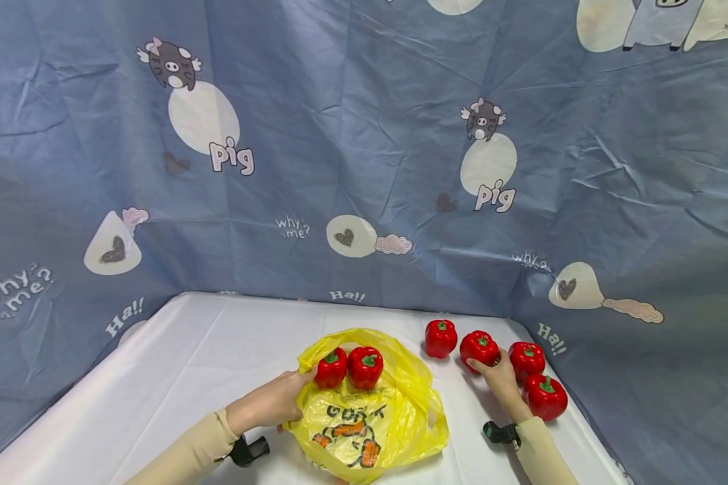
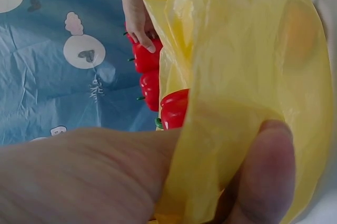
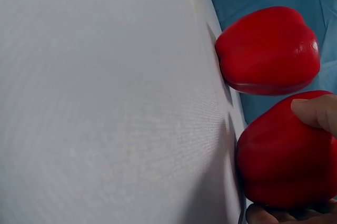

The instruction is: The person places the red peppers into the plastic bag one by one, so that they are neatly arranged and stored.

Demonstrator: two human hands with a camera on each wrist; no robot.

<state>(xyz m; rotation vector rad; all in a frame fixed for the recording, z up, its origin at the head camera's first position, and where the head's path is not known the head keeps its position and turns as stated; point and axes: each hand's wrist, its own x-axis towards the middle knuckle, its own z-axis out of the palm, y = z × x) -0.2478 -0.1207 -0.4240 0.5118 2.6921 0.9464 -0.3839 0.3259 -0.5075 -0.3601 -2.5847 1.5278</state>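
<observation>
A yellow plastic bag (image 1: 400, 424) with printed lettering lies spread on the table, its mouth facing up and away. Two red bell peppers, a left one (image 1: 331, 369) and a right one (image 1: 365, 368), sit at its mouth. My left hand (image 1: 279, 402) grips the bag's left edge; in the left wrist view the thumb (image 2: 266, 176) and fingers pinch the yellow film. Over on the right, my right hand (image 1: 501, 377) grips another red bell pepper (image 1: 478, 349), thumb on one side and fingers round the other, as the right wrist view shows.
One red bell pepper (image 1: 441, 339) stands just left of the gripped one. Two more, a far one (image 1: 526, 360) and a near one (image 1: 545, 397), sit by the table's right edge, close to my right wrist. A blue printed curtain (image 1: 364, 168) hangs behind the white table (image 1: 218, 350).
</observation>
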